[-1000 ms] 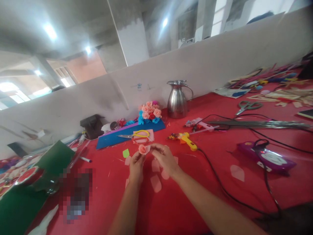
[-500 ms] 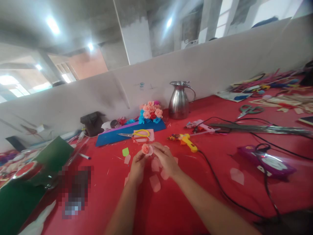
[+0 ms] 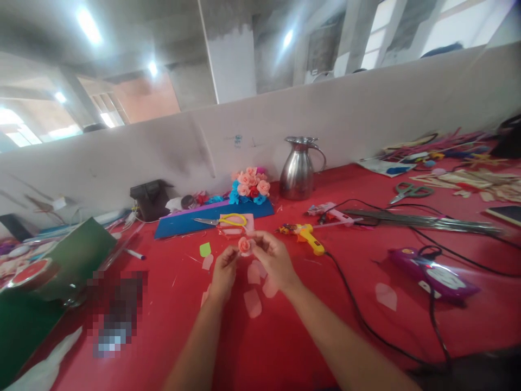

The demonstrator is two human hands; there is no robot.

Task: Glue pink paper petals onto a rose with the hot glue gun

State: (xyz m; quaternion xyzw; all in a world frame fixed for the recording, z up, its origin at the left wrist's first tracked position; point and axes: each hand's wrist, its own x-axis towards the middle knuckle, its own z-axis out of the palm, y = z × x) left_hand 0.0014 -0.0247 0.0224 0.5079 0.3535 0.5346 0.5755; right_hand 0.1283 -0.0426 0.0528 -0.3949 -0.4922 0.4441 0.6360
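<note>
A small peach artificial rose (image 3: 244, 246) is between my two hands, above the red table. My left hand (image 3: 225, 270) is closed on its base from the left. With thumb and fingers, my right hand (image 3: 275, 258) pinches a pale pink petal at the flower's right side; the petal is mostly covered by the fingers. Loose pink petals (image 3: 253, 304) lie on the table below and between my hands. Just left of them rest a pink petal (image 3: 208, 262) and a lime-green petal-shaped piece (image 3: 205, 250).
Yellow-handled scissors (image 3: 233, 220) lie on a blue board (image 3: 179, 224) ahead, before a bunch of finished roses (image 3: 250, 184). A steel jug (image 3: 297, 171) stands behind. Rightward are a yellow glue gun (image 3: 311, 239), its cord and a purple device (image 3: 435, 276). Green sheets (image 3: 87, 244) lie left.
The rose has turned to show its face more toward me, and my right fingers have moved in closer around its right side. The camera view has shifted slightly.
</note>
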